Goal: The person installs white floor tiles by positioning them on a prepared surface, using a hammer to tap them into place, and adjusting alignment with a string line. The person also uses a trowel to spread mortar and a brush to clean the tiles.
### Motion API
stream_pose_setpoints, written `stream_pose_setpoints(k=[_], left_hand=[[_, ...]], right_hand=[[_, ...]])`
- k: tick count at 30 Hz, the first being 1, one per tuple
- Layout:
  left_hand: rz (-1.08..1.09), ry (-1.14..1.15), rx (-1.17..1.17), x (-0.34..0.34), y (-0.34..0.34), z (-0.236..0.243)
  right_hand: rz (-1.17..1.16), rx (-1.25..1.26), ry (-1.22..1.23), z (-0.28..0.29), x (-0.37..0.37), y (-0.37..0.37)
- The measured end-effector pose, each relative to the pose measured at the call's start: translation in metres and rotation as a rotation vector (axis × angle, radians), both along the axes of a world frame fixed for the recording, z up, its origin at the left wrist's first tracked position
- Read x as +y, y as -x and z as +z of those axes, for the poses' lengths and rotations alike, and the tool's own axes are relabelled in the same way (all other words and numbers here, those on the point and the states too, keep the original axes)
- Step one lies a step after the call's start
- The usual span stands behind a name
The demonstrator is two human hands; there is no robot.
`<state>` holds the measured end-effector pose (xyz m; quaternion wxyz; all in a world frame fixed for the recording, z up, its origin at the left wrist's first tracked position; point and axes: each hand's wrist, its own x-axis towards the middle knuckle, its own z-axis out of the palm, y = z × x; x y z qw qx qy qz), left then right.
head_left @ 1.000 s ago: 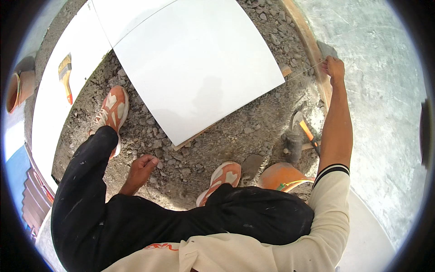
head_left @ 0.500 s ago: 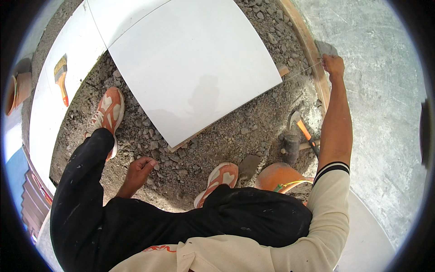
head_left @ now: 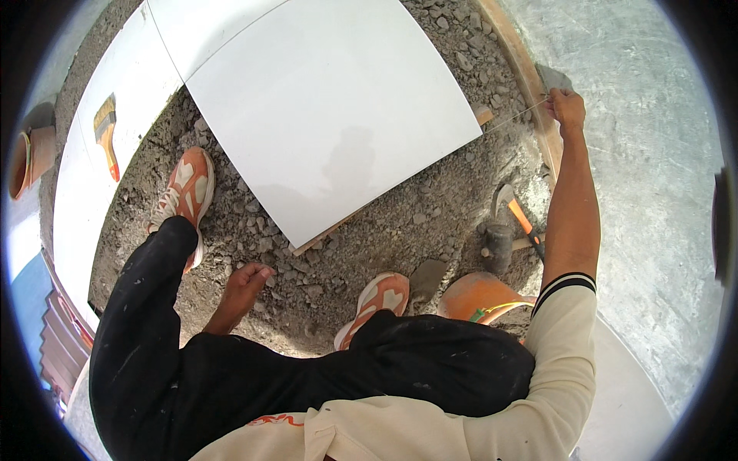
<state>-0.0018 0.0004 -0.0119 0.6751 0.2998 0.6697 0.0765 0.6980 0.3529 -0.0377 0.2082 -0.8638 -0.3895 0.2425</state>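
Observation:
A large white tile (head_left: pixel 330 100) lies over grey gravel (head_left: pixel 307 292), with a wooden edge showing under its near side. Beyond its right corner, my right hand (head_left: pixel 567 110) is closed on a thin string (head_left: pixel 511 120), beside a wooden strip (head_left: pixel 530 84) along the grey wall. The string runs from those fingers to the tile's right corner. Low over the gravel near my left knee is my left hand (head_left: pixel 244 286), closed with thumb against curled fingers; anything inside it is hidden. It does not touch the tile.
A hammer (head_left: pixel 519 215) and a mallet with a dark head (head_left: pixel 496 244) lie right of the tile, near an orange bucket (head_left: pixel 480 298). On white tiling at left rest a paintbrush (head_left: pixel 108 138) and an orange container (head_left: pixel 31 161). My shoes (head_left: pixel 188 184) stand on the gravel.
The whole view has shifted slightly. My right hand stays at the wooden strip with the string; my left hand has turned a little and remains closed over the gravel.

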Motion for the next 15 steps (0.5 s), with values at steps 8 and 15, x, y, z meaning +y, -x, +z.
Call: stream_pose_setpoints(k=[8, 15], left_hand=[[-0.098, 0.003, 0.029, 0.002, -0.002, 0.007], [-0.160, 0.041, 0.057, 0.007, 0.001, 0.014]], right_hand=[[0.046, -0.006, -0.023, -0.011, -0.002, -0.014], [-0.025, 0.133, -0.066, -0.020, -0.004, -0.017]])
